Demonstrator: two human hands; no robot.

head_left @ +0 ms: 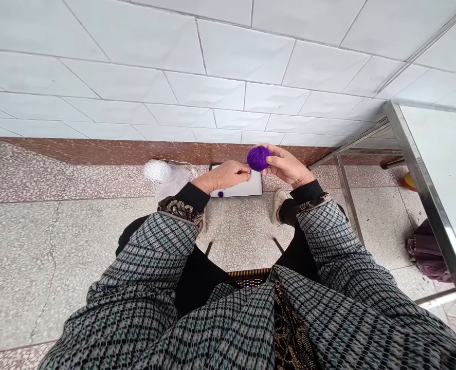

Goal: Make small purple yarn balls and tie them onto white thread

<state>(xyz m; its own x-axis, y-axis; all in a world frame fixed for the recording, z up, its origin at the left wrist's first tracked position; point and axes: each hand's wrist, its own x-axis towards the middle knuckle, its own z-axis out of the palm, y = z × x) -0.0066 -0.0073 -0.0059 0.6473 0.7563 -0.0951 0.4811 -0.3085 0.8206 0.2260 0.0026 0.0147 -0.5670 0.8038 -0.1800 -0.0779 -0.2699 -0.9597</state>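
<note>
My right hand (285,163) is closed around a ball of purple yarn (257,158), with the thumb on its near side. Just left of the ball, my left hand (226,176) pinches a purple yarn strand (250,170) close to the ball's lower edge. Below the hands a shallow white box with a dark rim (247,191) lies on the floor. In its lower left part rests a small purple yarn piece (220,194). My hands and the ball hide part of the box.
White yarn (157,171) and a clear plastic bag (174,181) lie left of the box. A tiled wall (228,92) rises ahead. At right stands a metal-framed table (424,169), with dark purple cloth (430,252) and a yellow-red object (409,181) beneath.
</note>
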